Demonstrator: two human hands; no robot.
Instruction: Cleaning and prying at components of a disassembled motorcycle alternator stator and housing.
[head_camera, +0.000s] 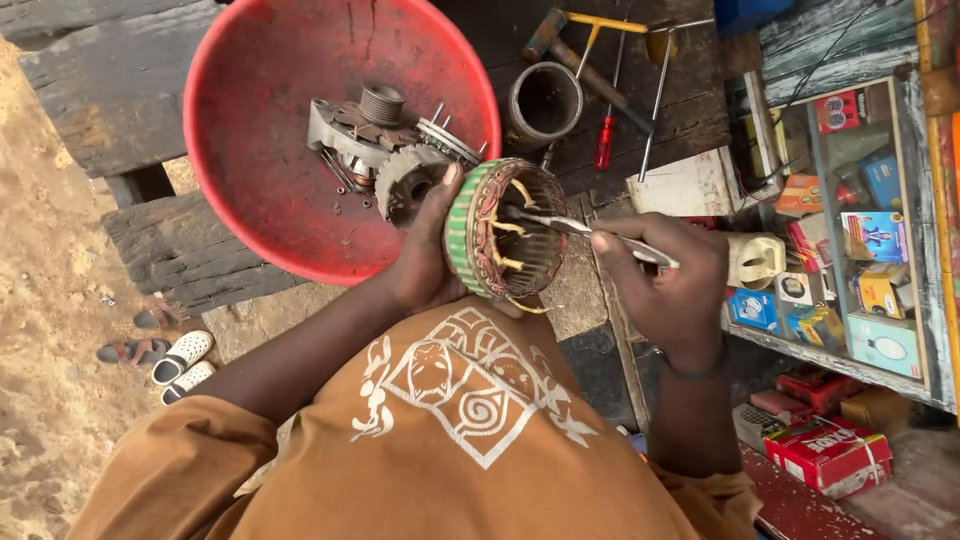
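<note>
on a dark, weathered plank tabletop (120, 80) beside sandy ground sits a red basin (260, 150) of metal motor parts. the left hand (425, 260) has its grip around a green-rimmed stator ring (500, 228) held above the basin's edge. the right hand (665, 280) has its grip closed on a thin metal tool (575, 226) poking inside it, near a glass-fronted shelf (860, 230) of small boxes.

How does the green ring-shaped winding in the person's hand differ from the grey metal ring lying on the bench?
The green winding ring is held tilted in the left hand, with copper wire and yellow leads inside; the grey metal ring lies flat on the wooden bench, hollow. The right hand pokes a thin tool into the winding; nothing touches the grey ring. Both are round and open-centred.
</note>
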